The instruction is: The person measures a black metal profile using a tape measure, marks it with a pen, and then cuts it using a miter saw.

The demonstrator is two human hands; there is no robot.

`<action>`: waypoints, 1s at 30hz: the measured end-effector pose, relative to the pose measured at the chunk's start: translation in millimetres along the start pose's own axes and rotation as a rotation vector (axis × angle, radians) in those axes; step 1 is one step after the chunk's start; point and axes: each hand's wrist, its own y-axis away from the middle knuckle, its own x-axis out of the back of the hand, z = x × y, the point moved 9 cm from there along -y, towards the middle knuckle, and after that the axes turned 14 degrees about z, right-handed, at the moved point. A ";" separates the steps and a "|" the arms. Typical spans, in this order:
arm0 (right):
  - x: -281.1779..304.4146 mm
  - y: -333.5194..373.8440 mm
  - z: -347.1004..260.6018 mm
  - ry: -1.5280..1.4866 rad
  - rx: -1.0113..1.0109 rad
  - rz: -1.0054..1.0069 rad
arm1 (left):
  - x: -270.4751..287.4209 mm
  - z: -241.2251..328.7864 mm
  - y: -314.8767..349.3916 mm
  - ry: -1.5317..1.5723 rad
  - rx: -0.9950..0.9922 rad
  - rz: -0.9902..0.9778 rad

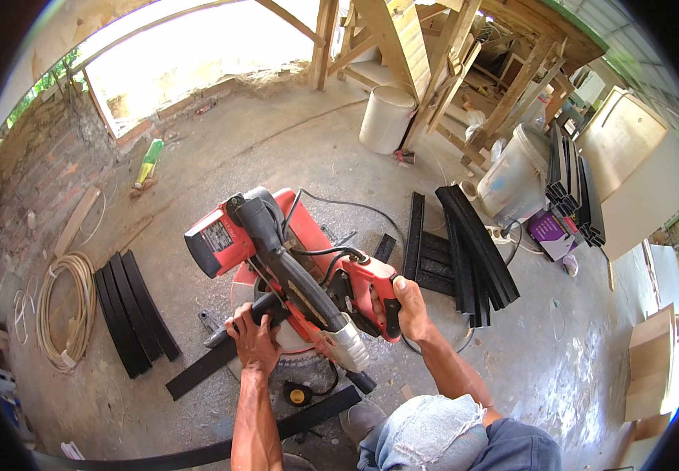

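A red and black mitre saw [300, 286] stands on the concrete floor in front of me. My right hand [411, 311] is wrapped around its handle at the right end of the saw head. With my left hand [254, 339] I press a black bar [200, 370] down on the saw's base, fingers closed over it. One end of this bar sticks out to the lower left. The saw head hides the blade and where it meets the bar. Below my left hand lies a tape measure [298, 394] with a yellow centre.
Cut black strips [137, 314] lie at left, beside a coiled hose [66, 310]. More black bars [477, 251] are stacked at right, near a bucket [518, 173]. A long black bar [316, 414] runs across the floor near my shoe. The saw's cable [355, 206] loops behind it.
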 end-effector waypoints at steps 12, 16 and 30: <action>-28.6 -47.8 -67.4 0.124 -0.068 -0.037 | 0.0 -4.3 1.4 -0.048 -0.011 -0.001; -32.3 -69.2 -69.3 0.137 -0.142 -0.043 | 1.7 -4.0 2.5 -0.059 -0.006 -0.017; -20.6 -38.4 -50.2 0.070 -0.082 0.001 | 0.1 -3.2 1.8 -0.049 -0.011 -0.026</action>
